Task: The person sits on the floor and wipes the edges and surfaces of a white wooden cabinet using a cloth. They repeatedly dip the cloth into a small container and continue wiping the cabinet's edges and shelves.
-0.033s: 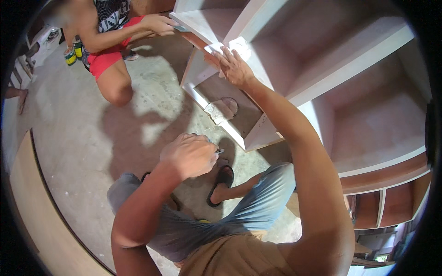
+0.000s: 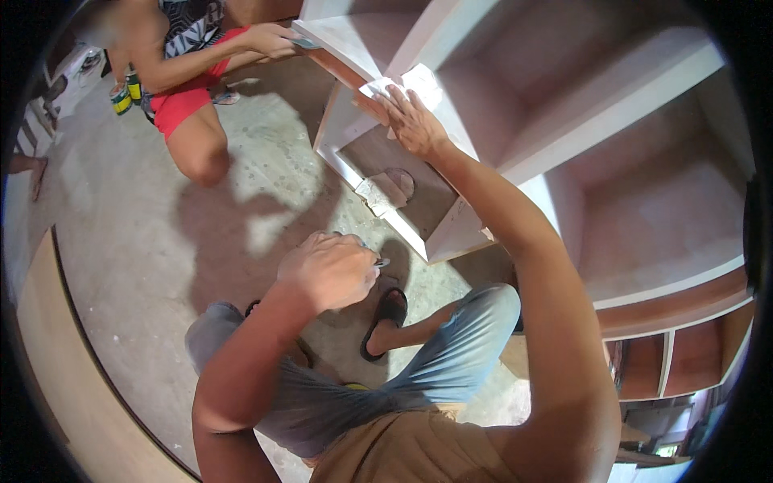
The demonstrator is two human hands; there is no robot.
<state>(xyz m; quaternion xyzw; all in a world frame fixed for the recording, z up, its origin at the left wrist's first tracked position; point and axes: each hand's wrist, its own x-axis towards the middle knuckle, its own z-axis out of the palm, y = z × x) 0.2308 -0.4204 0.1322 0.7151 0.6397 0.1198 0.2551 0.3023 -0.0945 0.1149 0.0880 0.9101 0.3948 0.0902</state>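
Note:
My right hand (image 2: 415, 125) lies with fingers stretched out on a crumpled white cloth or paper (image 2: 423, 85), at the reddish-brown front edge of a whitish cabinet (image 2: 600, 129). Lower down, over the floor, my left hand (image 2: 330, 270) is closed around a small tool, mostly hidden in the fist; only a greyish metal-looking tip (image 2: 382, 262) sticks out on its right side. What kind of tool it is I cannot tell. At the far left end of the same edge, another person's hand (image 2: 272, 40) grips a flat bluish piece (image 2: 303, 43) against the wood.
Beneath the edge, an open cabinet frame (image 2: 411, 235) rests on the concrete floor (image 2: 121, 266), with a whitish rag-like piece (image 2: 380, 196) over its rail. Cans (image 2: 121, 99) stand beside the crouching person. A long pale board (image 2: 60, 346) lies at left. Curved shelves (image 2: 644, 366) are at right.
The other person's hand and the flat bluish piece sit slightly farther left. My right hand has shifted very slightly; my left hand stays closed in nearly the same place.

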